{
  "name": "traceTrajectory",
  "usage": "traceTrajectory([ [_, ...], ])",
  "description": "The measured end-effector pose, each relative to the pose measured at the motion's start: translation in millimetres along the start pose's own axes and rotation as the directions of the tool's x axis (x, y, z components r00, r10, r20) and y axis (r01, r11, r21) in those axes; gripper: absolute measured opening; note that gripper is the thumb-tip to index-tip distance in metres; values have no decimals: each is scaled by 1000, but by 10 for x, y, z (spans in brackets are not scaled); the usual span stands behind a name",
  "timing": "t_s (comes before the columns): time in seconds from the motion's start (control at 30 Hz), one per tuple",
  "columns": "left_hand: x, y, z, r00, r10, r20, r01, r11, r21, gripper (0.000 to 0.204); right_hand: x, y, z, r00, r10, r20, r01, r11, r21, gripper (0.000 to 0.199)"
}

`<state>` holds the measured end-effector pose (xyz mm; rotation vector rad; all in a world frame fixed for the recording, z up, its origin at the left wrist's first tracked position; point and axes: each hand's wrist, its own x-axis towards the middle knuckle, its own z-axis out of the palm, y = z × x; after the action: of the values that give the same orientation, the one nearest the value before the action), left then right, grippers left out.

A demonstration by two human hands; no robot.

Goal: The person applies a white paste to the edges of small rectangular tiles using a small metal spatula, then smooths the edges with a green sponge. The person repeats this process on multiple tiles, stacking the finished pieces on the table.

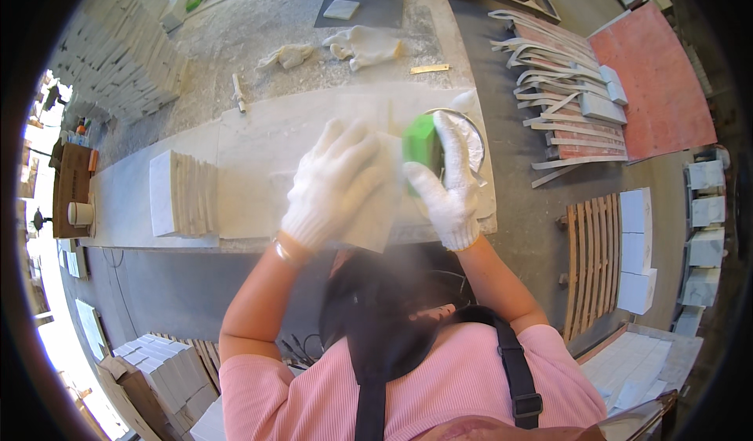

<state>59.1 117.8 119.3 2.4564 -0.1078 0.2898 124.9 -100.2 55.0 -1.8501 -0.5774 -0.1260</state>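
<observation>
My left hand (333, 182), in a white knit glove, lies with its fingers stretched out on a pale tile (378, 223) at the front edge of the worktable. In my gloved right hand (453, 194) is a green block (420, 139), gripped between thumb and fingers above the table, right of the tile. Motion blurs the block's edges, and I cannot make out its material. Just beyond my right fingers stands a round metal dish (474, 145) with white material in it, partly hidden by the hand.
Stacked tiles (182, 194) stand left on the worktable (259, 127). Farther back lie loose white gloves (365, 47), a brass-coloured strip (430, 69) and a small tile (342, 10) on a dark mat. On the right are a pallet (594, 261) and pale straps (549, 88).
</observation>
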Motion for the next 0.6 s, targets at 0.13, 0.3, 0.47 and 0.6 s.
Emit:
traceTrajectory([
  [0.13,1,-15,0,999,29,-14,-29,999,22,47,-51,88,54,1000,9,-24,-10,999,-44,72],
  [0.3,-16,-36,24,999,39,-28,-38,999,25,46,27,129,-120,996,73,-50,-73,997,4,67],
  [0.47,0,-30,16,998,57,-39,-56,998,23,45,104,-69,22,998,63,-28,-64,998,-20,71],
  [0.6,-5,0,-3,999,35,-41,-35,999,-14,45,-163,-351,12,926,-377,26,378,922,-86,84],
])
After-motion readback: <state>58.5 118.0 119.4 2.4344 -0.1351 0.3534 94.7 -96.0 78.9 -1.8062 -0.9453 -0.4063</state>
